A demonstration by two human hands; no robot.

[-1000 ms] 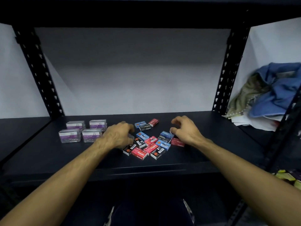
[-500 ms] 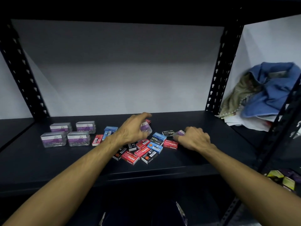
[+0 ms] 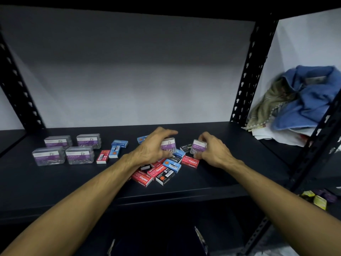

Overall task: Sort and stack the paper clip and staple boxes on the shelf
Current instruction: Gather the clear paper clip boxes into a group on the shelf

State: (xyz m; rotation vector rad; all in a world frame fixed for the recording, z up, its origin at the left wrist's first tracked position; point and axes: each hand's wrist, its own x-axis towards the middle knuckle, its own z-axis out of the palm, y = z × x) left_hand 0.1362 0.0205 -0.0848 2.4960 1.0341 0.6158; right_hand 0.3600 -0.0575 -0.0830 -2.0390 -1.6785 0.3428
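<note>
Head view: left hand [image 3: 151, 150] and right hand [image 3: 212, 151] each pinch a clear paper clip box [image 3: 168, 145], [image 3: 199, 145] above the staple boxes [image 3: 158, 171] heaped mid-shelf [image 3: 239, 163]. Rigid, light, probably slick plastic; best gripped across opposite side walls.

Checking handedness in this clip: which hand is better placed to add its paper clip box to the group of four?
Left, probably. The left hand holds a clear paper clip box nearer the four grouped boxes; the right hand, holding its own box, sits farther away across the staple pile.
</note>
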